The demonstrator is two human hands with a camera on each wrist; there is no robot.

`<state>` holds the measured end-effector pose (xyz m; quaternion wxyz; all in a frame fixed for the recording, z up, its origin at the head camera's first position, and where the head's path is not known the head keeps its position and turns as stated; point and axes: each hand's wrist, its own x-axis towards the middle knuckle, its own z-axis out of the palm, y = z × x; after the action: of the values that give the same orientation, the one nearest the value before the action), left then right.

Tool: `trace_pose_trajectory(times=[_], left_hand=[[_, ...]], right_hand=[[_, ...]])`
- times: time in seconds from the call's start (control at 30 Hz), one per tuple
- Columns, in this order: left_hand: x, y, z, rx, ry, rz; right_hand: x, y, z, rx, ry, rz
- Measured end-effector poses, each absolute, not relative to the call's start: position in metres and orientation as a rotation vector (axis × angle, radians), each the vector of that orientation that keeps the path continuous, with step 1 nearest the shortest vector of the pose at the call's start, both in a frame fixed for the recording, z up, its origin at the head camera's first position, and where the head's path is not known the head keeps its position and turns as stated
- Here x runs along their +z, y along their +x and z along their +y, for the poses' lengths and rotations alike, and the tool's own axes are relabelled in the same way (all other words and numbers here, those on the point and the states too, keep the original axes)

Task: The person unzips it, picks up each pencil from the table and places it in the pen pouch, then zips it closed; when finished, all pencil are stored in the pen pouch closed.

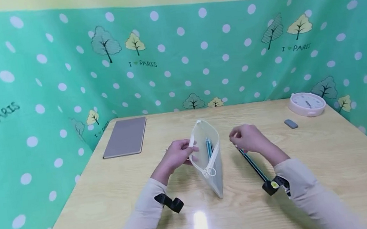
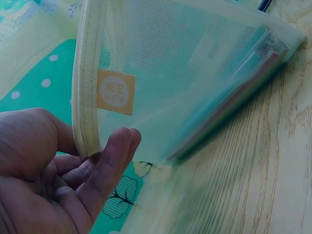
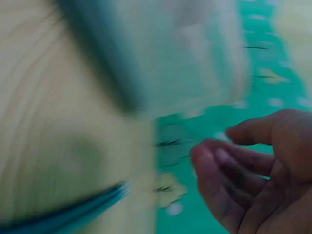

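A pale mesh zip pouch (image 1: 216, 172) stands on its edge with its mouth spread, a zipper along the rim. Slim pencils (image 1: 209, 149) show inside it; the left wrist view has them blurred through the mesh (image 2: 161, 58). My left hand (image 1: 179, 153) pinches the zipper edge between thumb and fingers. To the right of the pouch, dark and teal pencils (image 1: 253, 164) lie together on the table. Over their far end is my right hand (image 1: 251, 138), fingers loosely bent. In the right wrist view that hand (image 3: 248, 180) has a gap between thumb and fingers, holding nothing.
A grey notebook (image 1: 125, 137) lies at the back left of the wooden table (image 1: 94, 207). Toward the back right are a grey eraser (image 1: 290, 124) and a round pink clock (image 1: 307, 104). A green dotted curtain (image 1: 176, 61) hangs around the table.
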<state>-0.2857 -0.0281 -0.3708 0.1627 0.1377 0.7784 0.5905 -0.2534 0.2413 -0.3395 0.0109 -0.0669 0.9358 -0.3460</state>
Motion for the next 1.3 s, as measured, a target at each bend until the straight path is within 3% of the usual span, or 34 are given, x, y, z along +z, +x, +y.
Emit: trace_pose_trajectory(times=[0.2, 0.93, 1.07, 1.3], left_hand=[[-0.369, -0.288, -0.028, 1.650, 0.419, 2.227], [-0.372, -0.278, -0.024, 1.709, 0.388, 2.205], [-0.373, -0.276, -0.020, 1.701, 0.418, 2.192], [-0.371, -0.279, -0.026, 1.745, 0.404, 2.183]], right_hand=[[-0.373, -0.266, 0.264, -0.511, -0.108, 2.898], [-0.389, -0.263, 0.269, -0.467, -0.081, 2.922], [-0.370, -0.258, 0.276, -0.656, -0.016, 2.853], [-0.310, -0.255, 0.261, -1.599, -0.009, 2.667]])
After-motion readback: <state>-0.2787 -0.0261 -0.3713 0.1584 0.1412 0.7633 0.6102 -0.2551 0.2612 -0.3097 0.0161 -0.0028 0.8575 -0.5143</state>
